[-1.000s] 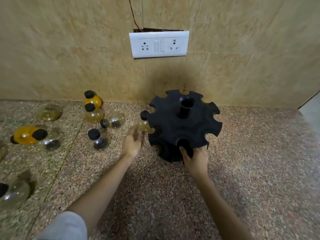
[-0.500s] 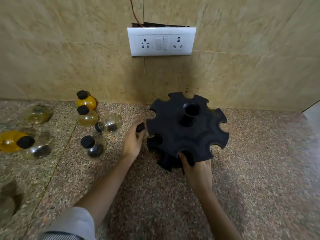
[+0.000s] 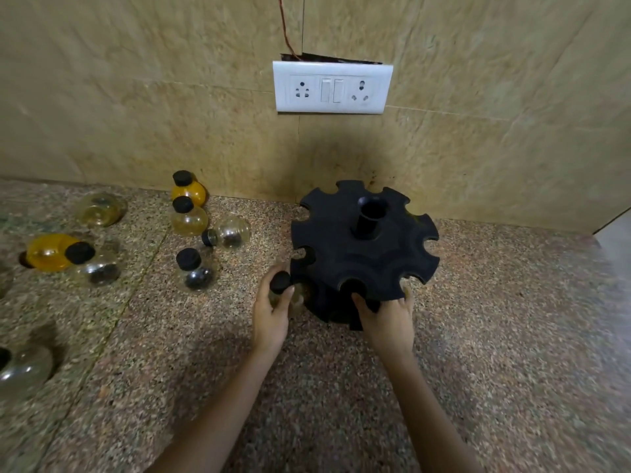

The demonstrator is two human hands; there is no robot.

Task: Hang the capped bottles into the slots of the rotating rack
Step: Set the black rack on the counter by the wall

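A black round rack (image 3: 365,254) with open slots around its rim and a centre tube stands on the granite counter. My right hand (image 3: 387,319) grips its near edge from below, thumb at a slot. My left hand (image 3: 271,312) holds a small clear bottle with a black cap (image 3: 280,280) just left of the rack's lower tier, cap up. Several more capped round bottles lie or stand to the left, among them a yellow one (image 3: 189,190), a pale one (image 3: 187,216) and a clear one (image 3: 196,271).
The tiled wall with a white socket plate (image 3: 332,87) rises right behind the rack. More bottles sit at the far left: an orange one on its side (image 3: 51,252) and a clear one at the frame edge (image 3: 20,368). Bare granite counter (image 3: 512,336) spreads to the right and front.
My left hand has brought the bottle down and nearer, from the rack's upper left slot to beside the lower tier. My right hand stays on the rack's near edge.
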